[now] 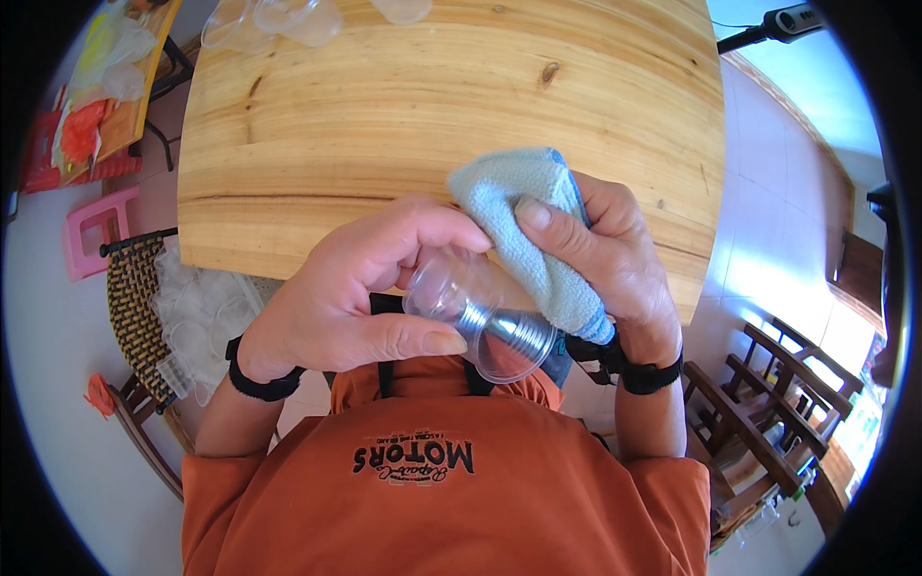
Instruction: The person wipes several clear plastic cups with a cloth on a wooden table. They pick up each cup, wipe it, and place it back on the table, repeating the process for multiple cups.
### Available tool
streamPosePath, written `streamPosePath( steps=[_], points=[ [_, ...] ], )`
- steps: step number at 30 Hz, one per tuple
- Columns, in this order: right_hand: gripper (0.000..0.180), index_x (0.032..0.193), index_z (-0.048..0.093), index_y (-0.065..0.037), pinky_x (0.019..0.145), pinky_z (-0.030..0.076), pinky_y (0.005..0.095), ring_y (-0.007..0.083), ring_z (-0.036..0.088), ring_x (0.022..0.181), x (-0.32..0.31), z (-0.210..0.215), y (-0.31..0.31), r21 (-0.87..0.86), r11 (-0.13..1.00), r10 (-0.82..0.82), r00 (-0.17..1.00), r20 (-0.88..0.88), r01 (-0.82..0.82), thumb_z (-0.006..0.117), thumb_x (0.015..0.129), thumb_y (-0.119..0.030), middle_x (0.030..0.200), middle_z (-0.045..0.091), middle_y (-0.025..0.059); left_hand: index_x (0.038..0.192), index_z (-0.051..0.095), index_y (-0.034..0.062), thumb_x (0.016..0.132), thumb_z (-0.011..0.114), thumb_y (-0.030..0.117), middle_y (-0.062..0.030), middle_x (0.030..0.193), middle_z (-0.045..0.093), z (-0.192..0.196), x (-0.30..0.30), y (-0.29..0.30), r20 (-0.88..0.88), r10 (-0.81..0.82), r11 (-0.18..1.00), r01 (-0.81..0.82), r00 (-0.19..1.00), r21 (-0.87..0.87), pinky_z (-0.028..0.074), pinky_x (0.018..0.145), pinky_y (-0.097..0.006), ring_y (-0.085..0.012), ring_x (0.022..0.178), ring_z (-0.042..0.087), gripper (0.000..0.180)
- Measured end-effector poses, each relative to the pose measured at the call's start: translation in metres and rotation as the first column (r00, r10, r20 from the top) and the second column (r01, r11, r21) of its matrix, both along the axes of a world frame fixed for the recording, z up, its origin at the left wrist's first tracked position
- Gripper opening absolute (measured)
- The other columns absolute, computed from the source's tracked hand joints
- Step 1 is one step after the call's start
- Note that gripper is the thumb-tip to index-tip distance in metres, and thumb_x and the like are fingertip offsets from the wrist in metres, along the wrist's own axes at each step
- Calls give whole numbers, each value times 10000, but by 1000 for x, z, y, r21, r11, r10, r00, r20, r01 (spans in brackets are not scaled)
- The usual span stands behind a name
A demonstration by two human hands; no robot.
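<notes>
My left hand (355, 288) is closed around a clear plastic cup (514, 350), fingers on its far side and thumb on its near side. The cup is tilted over the table's near edge, and one round end points to the lower right. My right hand (619, 254) grips a folded light blue cloth (514, 197) with a darker blue edge. Thumb on top, it keeps the cloth against or just beside the cup; whether they touch I cannot tell. Part of the cup is hidden by my left fingers and the cloth.
Several clear plastic cups (298, 17) sit at the far left of the wooden table (442, 106). Left of me, a woven chair (137, 298) bears a heap of clear plastic ware (206, 312). Beyond are a pink stool (96, 230) and a side table; dark wooden furniture (759, 413) stands right.
</notes>
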State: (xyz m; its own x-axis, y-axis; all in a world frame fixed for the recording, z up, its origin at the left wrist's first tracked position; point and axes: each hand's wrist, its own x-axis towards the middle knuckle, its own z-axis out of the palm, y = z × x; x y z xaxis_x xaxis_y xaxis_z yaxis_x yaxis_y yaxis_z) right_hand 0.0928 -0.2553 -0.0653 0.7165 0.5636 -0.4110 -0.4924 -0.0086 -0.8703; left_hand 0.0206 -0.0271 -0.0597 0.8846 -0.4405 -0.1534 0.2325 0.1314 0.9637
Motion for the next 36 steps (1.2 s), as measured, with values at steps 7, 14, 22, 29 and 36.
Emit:
streamPosePath(
  steps=[7, 14, 22, 29, 36],
  points=[
    [292, 1133, 678, -2, 626, 491, 201, 50, 606, 729, 4, -1, -1, 137, 976, -157, 980, -119, 172, 649, 966, -240, 891, 700, 15, 1304, 461, -35, 825, 779, 211, -142, 1215, 556, 1, -1, 0, -237, 44, 990, -75, 970, -122, 470, 931, -327, -205, 1061, 595, 625],
    [288, 1155, 655, 9, 656, 500, 208, 52, 604, 764, 3, -6, 1, 195, 970, -130, 986, -105, 148, 633, 977, -216, 933, 695, 22, 1326, 447, -20, 904, 691, 197, -92, 1155, 579, -8, 6, 4, -242, 6, 910, -106, 970, -402, 495, 919, -331, -152, 996, 584, 533],
    [258, 1135, 621, 25, 663, 503, 228, 53, 590, 764, -8, -6, 11, 17, 1000, -19, 996, 83, 18, 602, 981, -181, 872, 658, 5, 1321, 385, -53, 915, 674, 307, -236, 1195, 555, -18, 8, 1, -236, 354, 832, -420, 905, -363, 553, 814, -408, -248, 883, 612, 615],
    [242, 1103, 636, 2, 654, 512, 275, 78, 605, 736, -14, 6, 10, -130, 987, 116, 979, 166, -95, 633, 956, -190, 807, 664, 41, 1299, 430, 18, 967, 618, 190, -135, 1274, 561, -24, 11, -3, -125, 453, 855, -470, 883, -222, 537, 869, -337, -168, 980, 639, 419],
    [236, 1082, 641, 14, 664, 503, 261, 74, 607, 754, -13, 13, 3, -76, 970, 244, 935, 258, -232, 668, 931, -166, 818, 670, 58, 1271, 453, 28, 948, 659, 157, -89, 1226, 577, -30, 11, 0, -89, 491, 856, -499, 866, -131, 512, 876, -292, -124, 959, 622, 404]
  ],
)
